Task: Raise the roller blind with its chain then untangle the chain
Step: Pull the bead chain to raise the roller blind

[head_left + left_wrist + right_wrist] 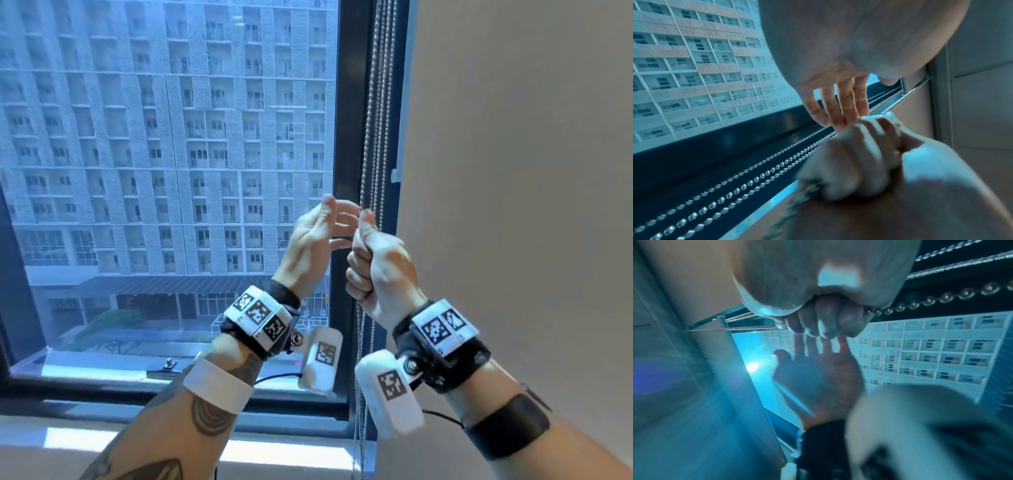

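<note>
Several strands of silver bead chain hang down the right side of the window, in front of the dark frame. My right hand is curled into a fist round one strand at chest height, thumb on top. In the right wrist view the chain runs out of the curled fingers. My left hand is held open just left of the fist, thumb apart, straight fingers reaching to the chain above the right thumb. In the left wrist view its fingertips touch the chain next to the right fist.
The dark window frame stands behind the chains, and a plain wall begins right beside them. A small white clip sits on the wall edge. The sill runs below, with a latch on the bottom frame.
</note>
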